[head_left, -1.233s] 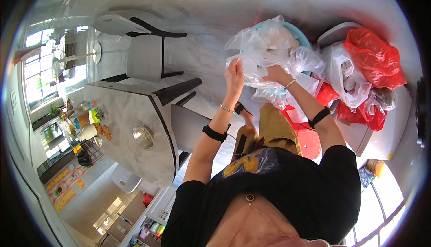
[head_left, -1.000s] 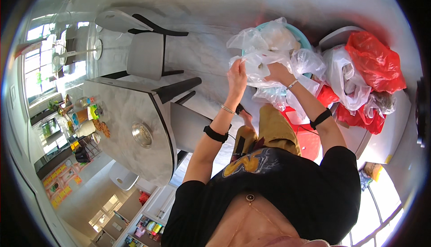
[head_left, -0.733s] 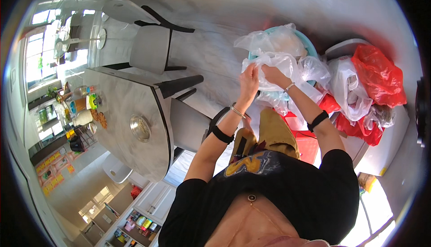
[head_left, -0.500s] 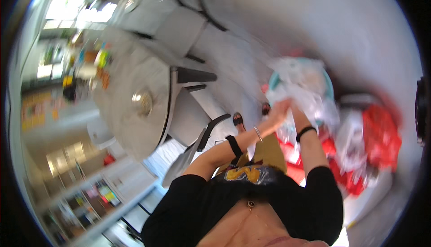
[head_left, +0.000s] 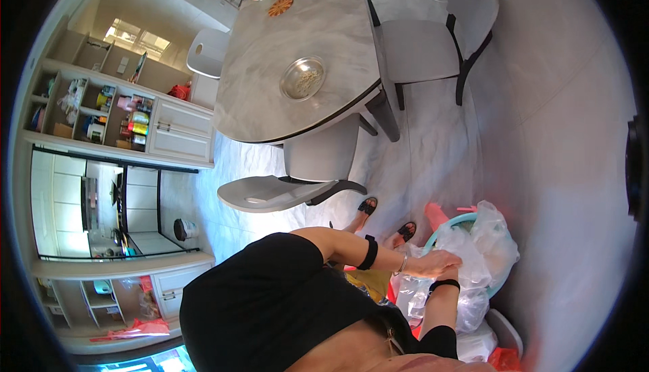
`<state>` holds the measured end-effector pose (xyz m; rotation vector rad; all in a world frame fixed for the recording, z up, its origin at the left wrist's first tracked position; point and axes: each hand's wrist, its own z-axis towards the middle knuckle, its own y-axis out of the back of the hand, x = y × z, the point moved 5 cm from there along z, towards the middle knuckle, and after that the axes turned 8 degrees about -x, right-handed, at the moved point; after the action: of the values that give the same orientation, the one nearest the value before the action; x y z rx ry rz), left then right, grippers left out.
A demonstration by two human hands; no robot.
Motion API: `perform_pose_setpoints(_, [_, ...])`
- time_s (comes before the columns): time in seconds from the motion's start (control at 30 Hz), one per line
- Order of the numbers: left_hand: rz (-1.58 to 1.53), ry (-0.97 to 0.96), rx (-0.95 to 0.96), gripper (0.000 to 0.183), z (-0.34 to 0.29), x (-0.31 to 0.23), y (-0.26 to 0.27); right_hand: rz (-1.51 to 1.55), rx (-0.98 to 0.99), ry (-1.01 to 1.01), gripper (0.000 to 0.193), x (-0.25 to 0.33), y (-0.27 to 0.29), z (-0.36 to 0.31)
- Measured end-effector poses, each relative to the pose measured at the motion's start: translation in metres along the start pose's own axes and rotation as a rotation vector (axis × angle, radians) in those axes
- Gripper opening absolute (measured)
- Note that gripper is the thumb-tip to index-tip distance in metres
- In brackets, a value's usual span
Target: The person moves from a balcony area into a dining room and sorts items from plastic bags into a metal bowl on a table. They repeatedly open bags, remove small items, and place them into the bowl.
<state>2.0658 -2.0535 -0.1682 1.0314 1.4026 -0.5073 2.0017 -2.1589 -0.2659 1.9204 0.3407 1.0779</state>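
Note:
My left hand [head_left: 435, 264], with a silver bracelet at its wrist, is closed, its curled fingers against a translucent plastic bag [head_left: 468, 256]. My right hand [head_left: 448, 276] meets it just below; a black band circles that wrist. Most of its fingers are hidden behind the left hand. Under and beyond both hands stands a round turquoise tub [head_left: 501, 283], heaped with clear and whitish plastic bags. A puffed clear bag [head_left: 495, 243] bulges over its far right rim. Crumpled clear plastic [head_left: 410, 296] also shows below my left wrist.
Red plastic [head_left: 436, 215] pokes out behind the tub, and a red bag [head_left: 505, 360] lies near the lower edge. A wall [head_left: 568, 169] rises close on the right. Ahead stand a grey table [head_left: 260, 67] with a metal bowl [head_left: 303, 79] and grey chairs [head_left: 419, 47]. Shelves [head_left: 101, 111] line the left.
The view has swung, so the table and chairs sit upright and the tub lies lower right. My hands stay together at the plastic bags.

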Motion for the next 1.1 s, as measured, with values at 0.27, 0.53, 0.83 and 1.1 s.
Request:
perform_pose_setpoints(0.27, [-0.016,-0.025,-0.13,0.019,0.002,0.014,0.008,-0.012,0.015,0.014,0.015,-0.003,-0.002,0.002])
perform_pose_setpoints(0.53, [-0.013,-0.009,-0.159,0.02,0.001,0.019,-0.007,-0.02,0.027,0.012,0.014,-0.009,-0.003,0.001])
perform_pose_setpoints(0.83, [-0.131,-0.023,-0.185,0.02,0.022,0.018,0.002,-0.027,0.044,0.018,0.013,-0.008,0.002,0.002])
perform_pose_setpoints(1.1, [-0.109,0.044,-0.165,0.021,0.028,0.017,0.002,-0.049,0.069,0.026,0.013,-0.012,0.006,0.006])
